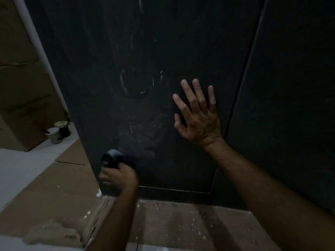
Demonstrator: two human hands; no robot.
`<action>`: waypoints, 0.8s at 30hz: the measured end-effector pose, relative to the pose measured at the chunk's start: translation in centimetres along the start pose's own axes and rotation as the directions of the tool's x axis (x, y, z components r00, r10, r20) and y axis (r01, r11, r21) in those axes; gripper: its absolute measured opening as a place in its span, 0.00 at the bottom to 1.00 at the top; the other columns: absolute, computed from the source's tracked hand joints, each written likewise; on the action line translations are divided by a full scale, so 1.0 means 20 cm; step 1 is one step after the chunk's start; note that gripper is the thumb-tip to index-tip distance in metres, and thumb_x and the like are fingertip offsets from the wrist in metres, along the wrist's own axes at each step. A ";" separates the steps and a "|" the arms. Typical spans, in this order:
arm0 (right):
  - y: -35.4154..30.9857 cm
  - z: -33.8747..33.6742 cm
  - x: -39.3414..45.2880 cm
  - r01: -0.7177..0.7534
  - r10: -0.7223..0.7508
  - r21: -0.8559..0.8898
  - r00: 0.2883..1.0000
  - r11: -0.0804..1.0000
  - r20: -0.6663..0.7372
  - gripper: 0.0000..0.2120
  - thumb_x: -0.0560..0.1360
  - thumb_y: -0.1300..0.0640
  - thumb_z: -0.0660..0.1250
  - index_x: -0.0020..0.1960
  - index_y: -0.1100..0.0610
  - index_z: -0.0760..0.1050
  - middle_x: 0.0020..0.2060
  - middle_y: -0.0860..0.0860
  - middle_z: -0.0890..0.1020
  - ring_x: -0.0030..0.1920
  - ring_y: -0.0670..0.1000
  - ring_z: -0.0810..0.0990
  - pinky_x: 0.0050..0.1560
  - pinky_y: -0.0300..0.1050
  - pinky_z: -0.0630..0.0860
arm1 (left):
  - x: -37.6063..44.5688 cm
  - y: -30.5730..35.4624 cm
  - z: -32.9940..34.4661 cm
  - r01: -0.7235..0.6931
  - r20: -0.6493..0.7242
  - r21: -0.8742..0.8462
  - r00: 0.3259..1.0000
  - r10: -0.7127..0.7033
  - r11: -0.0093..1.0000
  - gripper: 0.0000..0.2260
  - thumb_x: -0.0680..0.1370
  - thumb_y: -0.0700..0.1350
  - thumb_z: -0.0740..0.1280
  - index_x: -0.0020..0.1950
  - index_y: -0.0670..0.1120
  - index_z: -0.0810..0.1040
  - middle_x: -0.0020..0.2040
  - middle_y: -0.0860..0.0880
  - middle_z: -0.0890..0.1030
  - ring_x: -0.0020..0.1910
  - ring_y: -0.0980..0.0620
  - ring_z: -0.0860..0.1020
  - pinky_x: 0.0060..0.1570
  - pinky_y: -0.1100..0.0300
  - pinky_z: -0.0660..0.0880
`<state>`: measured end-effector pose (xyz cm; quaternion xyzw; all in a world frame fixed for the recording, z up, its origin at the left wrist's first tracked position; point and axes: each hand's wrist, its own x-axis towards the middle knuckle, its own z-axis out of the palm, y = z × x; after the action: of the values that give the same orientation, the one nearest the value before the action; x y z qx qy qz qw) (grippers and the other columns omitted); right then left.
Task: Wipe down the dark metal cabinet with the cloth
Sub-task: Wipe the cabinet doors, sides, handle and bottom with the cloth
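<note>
Head view: left hand [117, 176] at 7 o'clock grips the dark cloth [112, 158], bunched against the cabinet [181, 42] door's lower left edge; right hand [196, 116] at 3 o'clock lies flat on the door, fingers spread, bracing. Pale smears run from centre up to 12 o'clock, so good wiping likely means firm overlapping strokes upward through them, brace hand kept off wiped areas.

Dim, grainy wide-angle view with bowed edges; the left hand [118, 175] is motion-blurred.
</note>
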<state>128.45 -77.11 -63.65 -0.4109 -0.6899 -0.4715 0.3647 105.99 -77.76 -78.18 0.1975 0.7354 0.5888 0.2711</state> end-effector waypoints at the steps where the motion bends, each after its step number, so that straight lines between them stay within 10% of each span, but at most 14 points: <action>1: 0.00 0.00 0.00 0.004 -0.004 -0.009 1.000 1.000 0.006 0.27 0.79 0.49 0.63 0.75 0.55 0.65 0.78 0.61 0.64 0.79 0.63 0.58 0.78 0.69 0.50 | 0.06 0.07 0.00 0.017 -0.057 -0.015 0.998 -0.018 1.000 0.28 0.82 0.39 0.63 0.82 0.38 0.60 0.80 0.35 0.61 0.78 0.32 0.62 0.77 0.43 0.57; 5: 0.00 0.01 0.00 -0.009 0.009 -0.010 1.000 1.000 0.001 0.26 0.79 0.49 0.63 0.75 0.55 0.67 0.79 0.60 0.62 0.80 0.63 0.58 0.78 0.69 0.51 | -0.16 0.10 0.04 -0.221 0.044 0.035 0.975 0.219 0.975 0.28 0.81 0.38 0.65 0.81 0.38 0.61 0.80 0.36 0.60 0.76 0.32 0.62 0.75 0.42 0.60; 9: -0.01 0.01 -0.01 -0.011 0.011 -0.007 1.000 1.000 -0.023 0.26 0.79 0.49 0.64 0.74 0.56 0.70 0.78 0.60 0.64 0.80 0.63 0.59 0.77 0.69 0.52 | -0.41 -0.08 0.04 -0.635 0.318 0.067 0.745 0.587 0.770 0.26 0.75 0.31 0.67 0.73 0.43 0.71 0.74 0.39 0.65 0.70 0.38 0.66 0.65 0.51 0.65; 14: 0.00 0.01 -0.01 -0.012 0.012 0.000 1.000 1.000 -0.014 0.25 0.79 0.49 0.63 0.75 0.56 0.69 0.79 0.60 0.63 0.80 0.62 0.57 0.78 0.69 0.52 | 0.12 0.30 -0.05 -0.292 -0.049 -0.017 0.956 0.291 0.956 0.26 0.83 0.41 0.64 0.80 0.40 0.62 0.79 0.35 0.61 0.75 0.33 0.63 0.73 0.41 0.63; 17: 0.00 0.00 0.00 -0.014 0.014 -0.014 1.000 1.000 -0.013 0.26 0.79 0.49 0.64 0.75 0.56 0.68 0.79 0.60 0.64 0.80 0.63 0.58 0.78 0.69 0.52 | 0.03 0.39 -0.02 -0.334 -0.088 0.001 0.939 0.333 0.942 0.25 0.83 0.42 0.64 0.79 0.38 0.64 0.78 0.33 0.63 0.74 0.32 0.64 0.73 0.44 0.60; 22: 0.00 0.00 -0.01 0.003 -0.004 -0.016 1.000 1.000 -0.020 0.24 0.80 0.54 0.64 0.75 0.56 0.70 0.79 0.60 0.63 0.80 0.63 0.58 0.77 0.70 0.53 | -0.53 0.11 0.08 -0.850 0.405 -0.053 0.461 0.790 0.523 0.26 0.70 0.30 0.69 0.68 0.41 0.77 0.68 0.37 0.71 0.63 0.39 0.69 0.63 0.45 0.71; 24: 0.00 0.01 -0.02 0.012 -0.013 -0.024 0.999 1.000 -0.045 0.24 0.80 0.57 0.63 0.75 0.56 0.70 0.79 0.60 0.64 0.80 0.63 0.59 0.77 0.69 0.53 | -0.44 0.16 0.04 -0.852 0.407 -0.083 0.445 0.798 0.518 0.25 0.71 0.29 0.68 0.67 0.43 0.78 0.69 0.38 0.70 0.63 0.41 0.68 0.63 0.46 0.71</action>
<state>128.60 -77.02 -63.96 -0.4002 -0.6784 -0.4910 0.3722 113.25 -81.75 -73.74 0.6621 0.5118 0.5418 0.0784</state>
